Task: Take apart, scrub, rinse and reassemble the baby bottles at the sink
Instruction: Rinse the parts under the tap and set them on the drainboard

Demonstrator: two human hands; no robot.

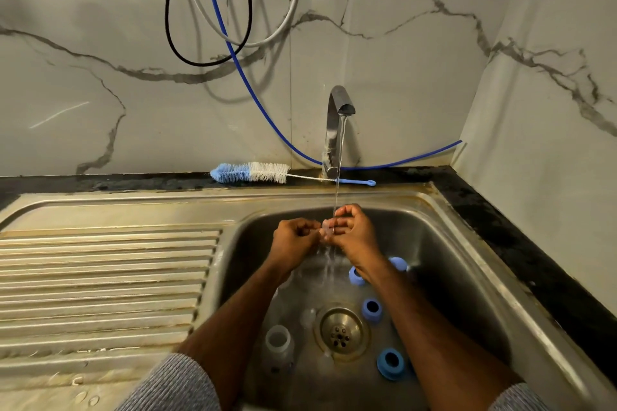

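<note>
Both hands are over the steel sink basin [467, 264] under the running tap [339, 117]. My left hand [293, 240] and my right hand [354, 230] pinch a small clear nipple [326, 229] between their fingertips in the water stream. On the basin floor lie several blue screw collars [390, 364] [371, 309] [356, 275] and a clear bottle [278, 345] on its side left of the drain [341, 332]. Another clear part [307, 316] lies near the drain; its shape is hard to make out.
A blue and white bottle brush [253, 172] lies on the ledge behind the sink, left of the tap. A ribbed draining board [100, 277] fills the left. Cables and a blue tube [253, 90] hang on the marble wall. A dark counter [534, 243] runs along the right.
</note>
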